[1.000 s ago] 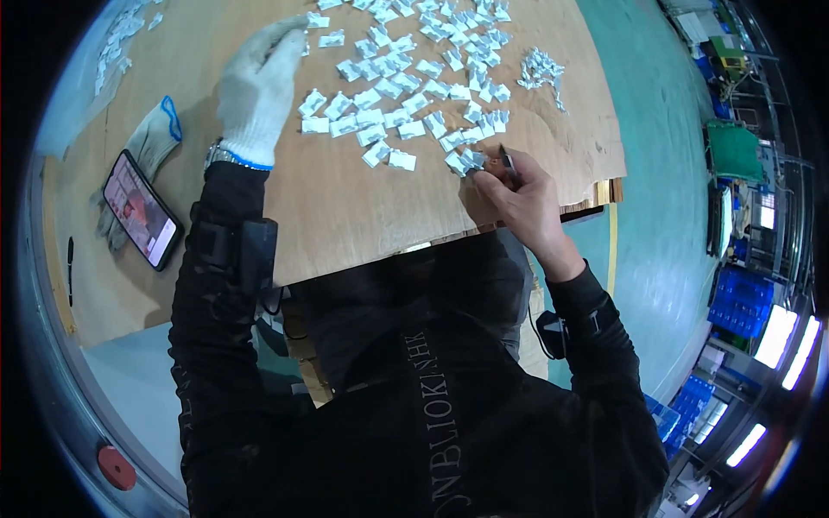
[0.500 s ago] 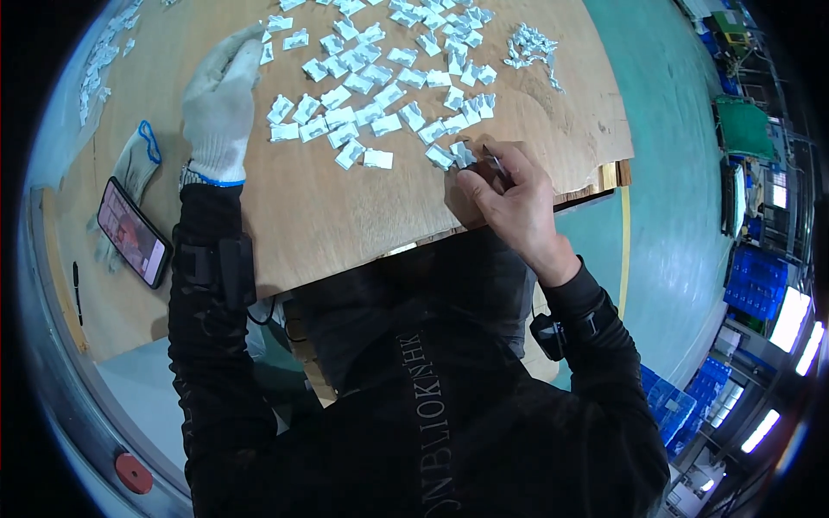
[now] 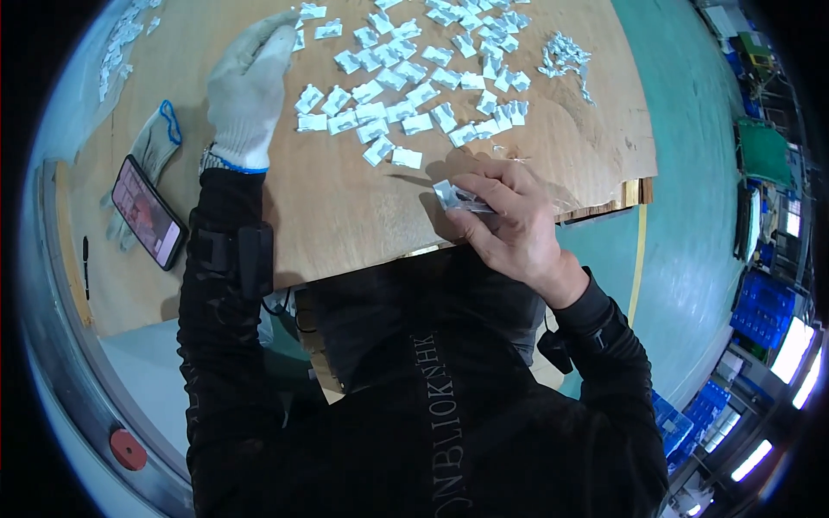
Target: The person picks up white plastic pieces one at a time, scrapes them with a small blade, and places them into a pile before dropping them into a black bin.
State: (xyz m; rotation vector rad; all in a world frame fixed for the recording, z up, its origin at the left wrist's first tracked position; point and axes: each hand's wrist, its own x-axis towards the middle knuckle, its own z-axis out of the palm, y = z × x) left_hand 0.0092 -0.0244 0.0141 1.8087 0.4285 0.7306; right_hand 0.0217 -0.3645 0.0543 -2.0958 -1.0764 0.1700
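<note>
Plainly, the small white packet (image 3: 451, 195) pinched at the board's (image 3: 345, 216) near edge by the bare right hand (image 3: 509, 229) could slip off onto the floor if that grip loosens, while the gloved left hand (image 3: 246, 86) lies flat, fingers spread, beside the scattered packets (image 3: 414, 78).

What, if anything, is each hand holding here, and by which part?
The bare right hand pinches a small white packet by its right end, with a thin tool whose grip is hidden. The gloved left hand rests flat on the wooden board, holding nothing.
</note>
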